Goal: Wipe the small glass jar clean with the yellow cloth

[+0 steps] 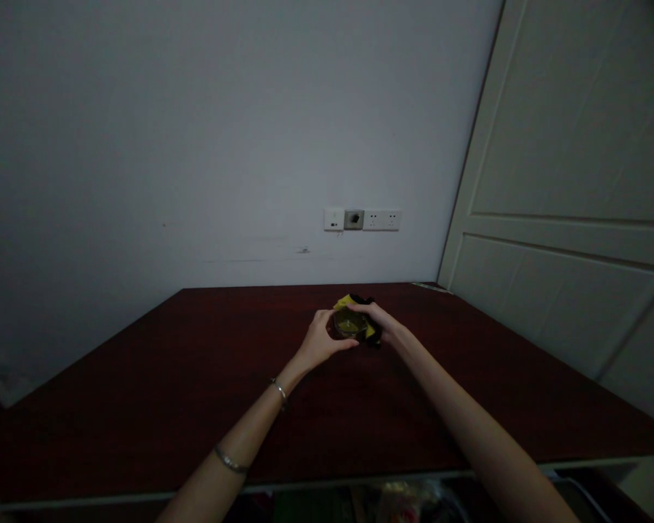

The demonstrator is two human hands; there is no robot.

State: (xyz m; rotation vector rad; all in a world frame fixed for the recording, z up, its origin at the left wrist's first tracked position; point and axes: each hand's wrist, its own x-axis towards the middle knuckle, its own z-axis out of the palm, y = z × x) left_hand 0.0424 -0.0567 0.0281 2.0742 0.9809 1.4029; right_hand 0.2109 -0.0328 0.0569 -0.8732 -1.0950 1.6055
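Both my hands meet over the far middle of a dark red-brown table (196,378). My left hand (320,341) curls its fingers around the left side of a small round yellowish object (349,324), perhaps a small glass or bowl. My right hand (380,319) closes over its right side together with a yellow and black piece of cloth or wrapper (354,300) that sticks out behind. The dim light keeps me from naming the object more exactly. Two thin bracelets sit on my left forearm.
A pale wall rises behind the table, with a row of sockets and a switch (362,219). A white panelled door (572,218) stands at the right. Below the table's near edge, some dim items (408,501) show.
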